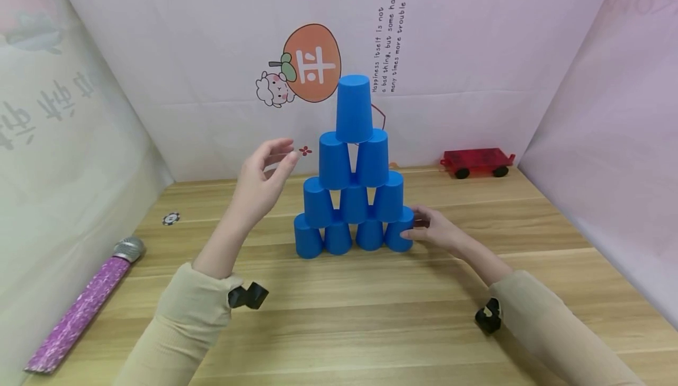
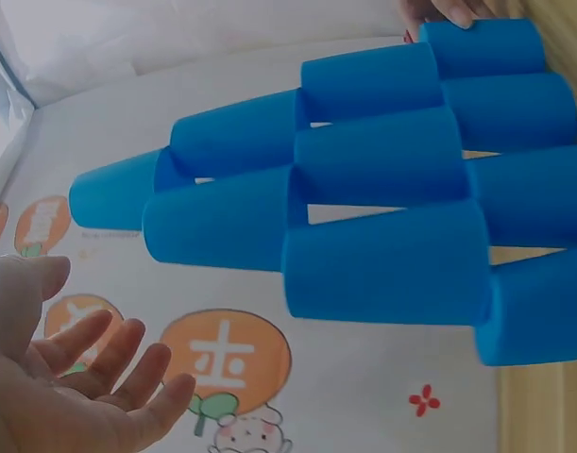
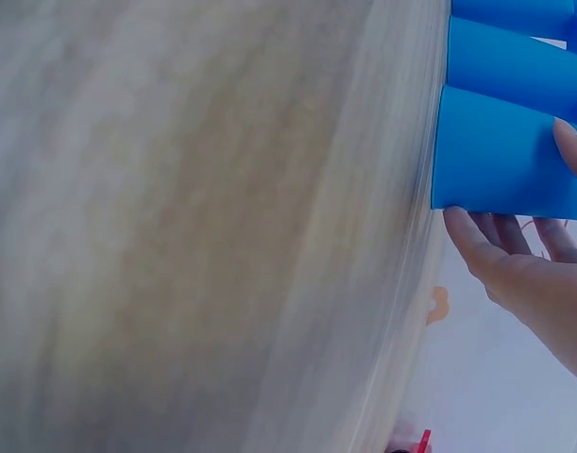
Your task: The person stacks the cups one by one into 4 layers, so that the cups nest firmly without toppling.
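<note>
Several blue cups stand upside down in a four-tier pyramid on the wooden table, with a single top cup (image 1: 354, 109). My right hand (image 1: 436, 232) holds the bottom-row right end cup (image 1: 395, 228), thumb on its front and fingers round its far side. In the right wrist view, the thumb (image 3: 573, 151) lies on that cup's wall and the fingertips are at its lower edge. To the left of the upper tiers, my left hand (image 1: 263, 177) is raised with nothing in it. Its fingers are relaxed and spread apart from the cups in the left wrist view.
A pink glittery microphone (image 1: 90, 298) lies at the table's left edge, near a small poker-chip-like disc (image 1: 171, 219). At the back right stands a red toy wagon (image 1: 478, 162). Printed cloth (image 1: 212, 80) hangs behind the pyramid and along both sides.
</note>
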Available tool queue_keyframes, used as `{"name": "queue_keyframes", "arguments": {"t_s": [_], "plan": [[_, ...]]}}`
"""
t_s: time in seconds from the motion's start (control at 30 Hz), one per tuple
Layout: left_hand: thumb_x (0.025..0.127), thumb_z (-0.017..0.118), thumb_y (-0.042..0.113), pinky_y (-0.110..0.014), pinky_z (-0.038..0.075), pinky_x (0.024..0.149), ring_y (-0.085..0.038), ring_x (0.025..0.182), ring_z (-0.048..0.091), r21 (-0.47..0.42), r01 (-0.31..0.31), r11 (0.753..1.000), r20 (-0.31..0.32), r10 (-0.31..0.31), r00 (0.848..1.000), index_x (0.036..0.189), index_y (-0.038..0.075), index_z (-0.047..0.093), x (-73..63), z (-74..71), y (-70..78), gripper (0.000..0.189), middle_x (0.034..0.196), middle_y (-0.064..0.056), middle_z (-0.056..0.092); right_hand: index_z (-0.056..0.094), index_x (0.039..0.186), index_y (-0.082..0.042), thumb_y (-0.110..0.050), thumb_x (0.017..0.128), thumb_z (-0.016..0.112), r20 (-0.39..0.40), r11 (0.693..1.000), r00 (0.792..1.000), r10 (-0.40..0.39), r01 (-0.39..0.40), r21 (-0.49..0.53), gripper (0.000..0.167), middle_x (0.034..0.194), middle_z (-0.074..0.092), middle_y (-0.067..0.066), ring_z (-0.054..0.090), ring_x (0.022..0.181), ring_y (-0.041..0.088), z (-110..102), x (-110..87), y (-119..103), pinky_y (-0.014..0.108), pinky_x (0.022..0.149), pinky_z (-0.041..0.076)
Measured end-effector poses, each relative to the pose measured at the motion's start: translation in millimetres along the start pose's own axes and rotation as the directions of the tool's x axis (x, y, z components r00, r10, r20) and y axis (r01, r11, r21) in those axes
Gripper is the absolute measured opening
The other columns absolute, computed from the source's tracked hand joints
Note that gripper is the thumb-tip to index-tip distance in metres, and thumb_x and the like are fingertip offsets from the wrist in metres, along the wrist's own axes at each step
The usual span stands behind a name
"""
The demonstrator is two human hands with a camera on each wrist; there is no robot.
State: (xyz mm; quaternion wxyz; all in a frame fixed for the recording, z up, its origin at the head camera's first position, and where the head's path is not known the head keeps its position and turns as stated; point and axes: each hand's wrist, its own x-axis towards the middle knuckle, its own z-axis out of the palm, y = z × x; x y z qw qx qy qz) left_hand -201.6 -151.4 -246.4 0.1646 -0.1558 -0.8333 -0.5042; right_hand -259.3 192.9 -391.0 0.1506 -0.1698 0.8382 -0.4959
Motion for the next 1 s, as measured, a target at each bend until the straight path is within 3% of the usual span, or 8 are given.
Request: {"name": "queue_keyframes", "arguments": {"t_s": [0.47,0.7,1.0], "plan": [[0.098,0.050,0.030,-0.049,0.043,0.103,-0.030,0.121,0.051,0.013,0.170,0.985,0.036,-0.171,0.985,0.132,0.005,0.049,-38.9,-2.3,-52.5,0.042,0.131,-0.014,0.055,0.037,0.138,-0.001,-0.026,0.091,0.063,0.009,1.000,1.000,0.002,-0.002,-0.024,0.059,0.135,0.047,0.024,0.048,0.122,0.038,-2,0.0,0,0.048,0.099,0.046],[0.098,0.049,0.031,-0.049,0.046,0.100,-0.032,0.119,0.053,0.062,0.190,0.980,0.069,-0.194,0.979,0.131,0.004,0.050,-54.5,-2.4,-79.2,0.043,0.131,-0.016,0.055,0.038,0.138,-0.001,-0.024,0.091,0.063,0.011,1.000,1.000,-0.003,0.003,-0.021,0.058,0.136,0.046,0.025,0.046,0.124,0.040,-4,-3.1,-1,0.050,0.100,0.044],[0.099,0.048,0.029,-0.052,0.043,0.101,-0.037,0.122,0.051,0.150,0.234,0.960,0.076,-0.248,0.966,0.132,-0.001,0.047,-66.3,-12.0,-104.3,0.046,0.132,-0.022,0.053,0.038,0.139,-0.001,-0.031,0.092,0.060,-0.051,0.995,0.999,-0.006,0.001,-0.104,0.060,0.140,0.044,0.025,0.043,0.128,0.042,-17,-17.0,-2,0.054,0.102,0.042]]}}
